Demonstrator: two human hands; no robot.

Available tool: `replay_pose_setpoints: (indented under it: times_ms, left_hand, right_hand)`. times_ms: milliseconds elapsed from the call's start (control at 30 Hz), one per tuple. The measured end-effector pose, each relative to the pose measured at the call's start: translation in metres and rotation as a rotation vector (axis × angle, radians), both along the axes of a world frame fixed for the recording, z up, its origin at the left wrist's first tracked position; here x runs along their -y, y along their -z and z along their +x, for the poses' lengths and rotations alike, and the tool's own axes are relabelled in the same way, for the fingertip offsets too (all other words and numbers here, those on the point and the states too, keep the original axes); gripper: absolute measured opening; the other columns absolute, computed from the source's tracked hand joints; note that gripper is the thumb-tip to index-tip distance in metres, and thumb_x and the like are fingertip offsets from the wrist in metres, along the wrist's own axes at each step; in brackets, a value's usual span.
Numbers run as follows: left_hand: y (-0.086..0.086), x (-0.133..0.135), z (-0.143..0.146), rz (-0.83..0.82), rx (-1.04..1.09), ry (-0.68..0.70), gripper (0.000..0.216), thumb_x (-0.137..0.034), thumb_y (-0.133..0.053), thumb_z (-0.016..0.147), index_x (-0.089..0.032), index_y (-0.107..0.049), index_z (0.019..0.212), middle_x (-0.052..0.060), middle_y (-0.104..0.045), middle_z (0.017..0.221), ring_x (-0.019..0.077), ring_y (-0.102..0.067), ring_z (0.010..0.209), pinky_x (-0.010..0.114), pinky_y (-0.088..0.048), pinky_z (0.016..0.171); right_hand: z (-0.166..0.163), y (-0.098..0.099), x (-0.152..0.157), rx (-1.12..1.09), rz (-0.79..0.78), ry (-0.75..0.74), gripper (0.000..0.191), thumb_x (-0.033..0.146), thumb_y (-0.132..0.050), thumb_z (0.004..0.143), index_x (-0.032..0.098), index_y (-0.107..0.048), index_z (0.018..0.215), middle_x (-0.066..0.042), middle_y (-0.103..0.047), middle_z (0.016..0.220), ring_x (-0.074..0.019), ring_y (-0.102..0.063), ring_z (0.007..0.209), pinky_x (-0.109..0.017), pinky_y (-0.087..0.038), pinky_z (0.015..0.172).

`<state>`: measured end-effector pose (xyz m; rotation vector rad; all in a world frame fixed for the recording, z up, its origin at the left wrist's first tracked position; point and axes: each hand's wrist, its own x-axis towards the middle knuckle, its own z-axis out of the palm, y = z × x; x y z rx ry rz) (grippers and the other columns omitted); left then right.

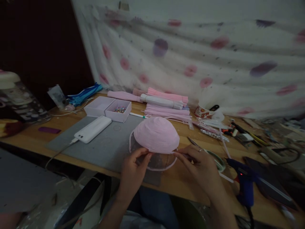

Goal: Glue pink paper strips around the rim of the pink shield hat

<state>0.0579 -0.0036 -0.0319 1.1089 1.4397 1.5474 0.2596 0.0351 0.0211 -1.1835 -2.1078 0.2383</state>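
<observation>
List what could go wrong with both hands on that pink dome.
The glue gun lies by the right hand with a red light lit: likely hot, a burn risk. The pink dome sits near the table edge, pinched at its rim by left hand and right: a slip could tip it off.

Wooden table (pixel 60 122), cluttered. Grey mat (pixel 107 143) lies at front-centre, carrying a white power bank (pixel 92 128) and, at its near edge, a pink dome (pixel 156 135). Two open white boxes (pixel 107 108) sit at the mat's back edge. Purple bar (pixel 49 130) far left. Pink strip bundles (pixel 166 109) and patterned cup (pixel 202 112) at back. Blue glue gun (pixel 243 178) front right.
</observation>
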Motion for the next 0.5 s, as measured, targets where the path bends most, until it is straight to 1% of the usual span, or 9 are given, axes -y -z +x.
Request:
replay_pose_setpoints:
  times_ms: [67,133,300,333,400,500]
  left_hand:
    - [0.001,-0.003,0.000,0.004,-0.016,-0.021,0.019,-0.037,-0.070,0.076,-0.021,-0.074,0.086,0.005,-0.078,0.082,0.0200,-0.070,0.072,0.032,-0.052,0.071]
    - [0.000,-0.008,0.001,0.012,-0.022,-0.044,0.021,-0.039,-0.069,0.077,-0.021,-0.074,0.085,0.005,-0.077,0.081,0.0205,-0.069,0.072,0.033,-0.052,0.071]
    - [0.003,-0.024,0.001,0.020,-0.010,-0.077,0.025,-0.040,-0.067,0.075,-0.019,-0.073,0.088,0.008,-0.078,0.090,0.0234,-0.071,0.088,0.035,-0.052,0.081]
    - [0.005,-0.027,0.001,0.011,0.002,-0.068,0.025,-0.040,-0.067,0.075,-0.019,-0.072,0.087,0.008,-0.078,0.091,0.0239,-0.071,0.088,0.035,-0.053,0.081]
    - [0.010,-0.031,-0.002,-0.012,0.032,-0.026,0.026,-0.040,-0.066,0.075,-0.018,-0.070,0.089,0.008,-0.078,0.088,0.0239,-0.073,0.083,0.035,-0.054,0.076]
    - [0.018,-0.032,-0.006,-0.035,0.056,0.046,0.026,-0.039,-0.065,0.076,-0.019,-0.067,0.093,0.008,-0.078,0.086,0.0236,-0.073,0.080,0.035,-0.055,0.075]
  right_hand:
    - [-0.001,0.002,0.000,0.006,-0.008,-0.003,0.035,0.046,-0.055,0.095,0.021,-0.074,0.080,-0.003,-0.067,0.067,-0.0162,-0.059,0.059,-0.028,-0.042,0.053]
    - [-0.001,0.005,0.000,-0.003,-0.010,-0.008,0.032,0.042,-0.056,0.095,0.021,-0.074,0.081,-0.002,-0.067,0.065,-0.0158,-0.058,0.056,-0.027,-0.042,0.052]
    - [-0.008,0.012,0.002,-0.033,0.016,-0.010,0.021,0.032,-0.057,0.095,0.019,-0.074,0.090,-0.002,-0.069,0.070,-0.0148,-0.059,0.056,-0.026,-0.042,0.051]
    - [-0.011,0.015,0.002,-0.028,0.017,-0.012,0.021,0.030,-0.057,0.095,0.019,-0.074,0.091,-0.002,-0.069,0.070,-0.0145,-0.057,0.054,-0.026,-0.041,0.050]
    - [-0.018,0.019,0.002,-0.015,0.015,-0.026,0.019,0.028,-0.058,0.094,0.020,-0.075,0.090,-0.002,-0.069,0.069,-0.0142,-0.055,0.052,-0.026,-0.040,0.050]
    - [-0.029,0.023,-0.001,0.003,0.009,-0.057,0.018,0.024,-0.058,0.094,0.020,-0.075,0.090,-0.003,-0.072,0.076,-0.0152,-0.056,0.056,-0.027,-0.041,0.053]
